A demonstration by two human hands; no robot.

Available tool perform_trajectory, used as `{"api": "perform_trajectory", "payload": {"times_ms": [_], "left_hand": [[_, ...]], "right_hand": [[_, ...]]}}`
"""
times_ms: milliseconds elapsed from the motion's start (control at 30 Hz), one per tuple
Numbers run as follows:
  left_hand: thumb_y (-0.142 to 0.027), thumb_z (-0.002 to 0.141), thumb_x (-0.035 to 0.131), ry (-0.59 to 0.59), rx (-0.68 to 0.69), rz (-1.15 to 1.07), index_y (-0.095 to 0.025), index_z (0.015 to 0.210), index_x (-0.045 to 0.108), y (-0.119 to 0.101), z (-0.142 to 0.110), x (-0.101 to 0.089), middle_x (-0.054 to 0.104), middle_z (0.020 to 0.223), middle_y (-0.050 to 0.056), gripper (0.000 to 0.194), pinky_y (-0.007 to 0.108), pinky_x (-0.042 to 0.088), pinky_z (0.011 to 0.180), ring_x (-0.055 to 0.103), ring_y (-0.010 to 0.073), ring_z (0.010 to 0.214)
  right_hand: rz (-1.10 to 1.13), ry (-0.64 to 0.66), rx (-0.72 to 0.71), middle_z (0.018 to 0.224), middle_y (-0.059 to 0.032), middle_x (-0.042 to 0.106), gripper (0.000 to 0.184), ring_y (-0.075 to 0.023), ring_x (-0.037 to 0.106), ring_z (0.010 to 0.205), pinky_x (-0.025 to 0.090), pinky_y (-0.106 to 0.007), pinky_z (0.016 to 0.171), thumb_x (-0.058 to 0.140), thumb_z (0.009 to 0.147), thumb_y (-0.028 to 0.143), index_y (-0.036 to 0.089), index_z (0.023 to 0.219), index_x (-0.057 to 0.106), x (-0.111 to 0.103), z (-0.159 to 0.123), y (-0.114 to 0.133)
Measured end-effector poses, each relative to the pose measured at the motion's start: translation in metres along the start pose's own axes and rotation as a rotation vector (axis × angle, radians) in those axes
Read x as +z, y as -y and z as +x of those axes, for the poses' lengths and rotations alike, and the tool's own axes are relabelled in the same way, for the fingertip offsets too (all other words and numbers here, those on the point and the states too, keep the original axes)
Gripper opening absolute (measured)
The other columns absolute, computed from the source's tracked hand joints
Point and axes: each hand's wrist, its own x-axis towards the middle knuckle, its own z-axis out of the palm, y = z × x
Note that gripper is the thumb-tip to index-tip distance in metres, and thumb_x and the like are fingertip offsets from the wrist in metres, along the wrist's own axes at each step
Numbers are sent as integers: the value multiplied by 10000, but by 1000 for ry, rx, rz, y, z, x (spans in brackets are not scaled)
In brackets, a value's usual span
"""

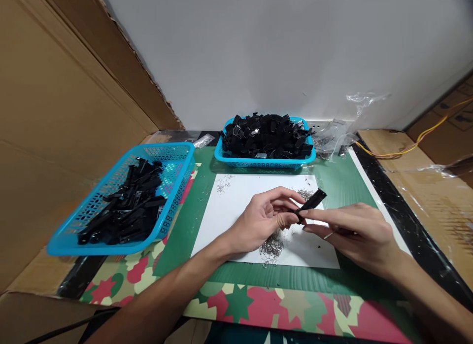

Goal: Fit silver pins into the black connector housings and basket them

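Note:
Over the white sheet, a slim black plastic part slants up to the right. Its lower end is between the thumb and fingers of my left hand, which is closed on it. From the right, my right hand meets that same end with index finger and thumb in a pinch. A thin silvery item shows under the right fingers; its kind cannot be made out. Below the hands lies a pile of small metal clips or springs, and more small metal pieces sit behind the part.
A blue basket of long black parts stands left, and another blue basket heaped with smaller black parts stands at the back. Clear plastic bags lie back right. The white sheet rests on a green mat. Cardboard walls the left.

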Motion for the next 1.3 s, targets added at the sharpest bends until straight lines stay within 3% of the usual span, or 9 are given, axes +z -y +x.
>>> {"api": "perform_trajectory", "payload": {"times_ms": [200, 333, 467, 600, 767, 967, 1067, 1167, 1300], "left_hand": [[-470, 1002, 643, 57, -98, 17, -148, 1194, 744, 0, -1, 1, 729, 895, 85, 388, 256, 461, 647, 596, 127, 691], [-478, 1063, 516, 9, -24, 239, -175, 1181, 763, -1, -2, 0, 745, 1023, 95, 408, 289, 495, 741, 639, 161, 816], [-372, 993, 671, -76, 167, 560, -216, 1217, 730, -2, -2, -4, 728, 1204, 73, 279, 323, 508, 931, 641, 214, 1122], [-289, 914, 777, -85, 283, 825, -191, 1089, 744, 5, -1, -10, 756, 1061, 48, 203, 333, 506, 895, 664, 201, 1018], [-308, 894, 804, -83, 293, 944, -199, 1028, 767, 16, 1, -16, 773, 981, 38, 176, 355, 480, 874, 682, 203, 939], [-298, 902, 795, -19, 338, 1014, -186, 1017, 748, 18, 2, -16, 786, 952, 28, 168, 361, 443, 873, 680, 215, 943], [-298, 919, 775, 22, 366, 1042, -183, 1044, 741, 17, 1, -15, 784, 969, 33, 173, 355, 435, 872, 677, 217, 951], [-299, 932, 759, 48, 391, 1071, -189, 1046, 744, 17, 1, -14, 776, 963, 35, 160, 352, 428, 865, 672, 214, 944], [-298, 933, 759, 38, 426, 1076, -186, 1033, 746, 21, 0, -13, 768, 941, 31, 151, 347, 427, 850, 669, 200, 913]], "right_hand": [[-152, -31, -83, 708, 11, 751, 243, -117, 661, 517, 467, -260, 493, 605, 1008, 86, 236, 1159, 723, -3, -1, -4], [-194, 7, -59, 596, 25, 655, 139, -97, 560, 438, 368, -274, 448, 615, 1009, 107, 186, 1007, 730, -2, -1, -5], [-148, 61, 57, 654, -3, 722, 124, -95, 596, 456, 387, -254, 451, 637, 998, 145, 171, 944, 746, 0, -3, -10], [-60, 156, 189, 840, -36, 814, 137, -115, 701, 581, 459, -227, 514, 639, 971, 154, 178, 1001, 770, 3, -8, -19], [-46, 273, 323, 828, -19, 773, 150, -132, 658, 616, 448, -247, 538, 641, 978, 227, 210, 1048, 772, -2, -6, -19], [-57, 182, 289, 960, -64, 675, 276, -164, 661, 800, 527, -280, 701, 480, 1057, 196, 209, 1183, 725, -12, 4, -15], [-97, 127, 238, 1072, -95, 654, 293, -200, 685, 955, 562, -318, 819, 504, 1059, 204, 226, 1251, 723, -10, 5, -19], [-97, 6, 252, 1046, -83, 702, 218, -210, 712, 944, 578, -328, 821, 592, 1029, 217, 243, 1140, 777, -6, 4, -23], [29, -155, 446, 899, -32, 793, 52, -186, 750, 775, 609, -290, 726, 750, 939, 265, 236, 931, 792, 6, 4, -15]]}}
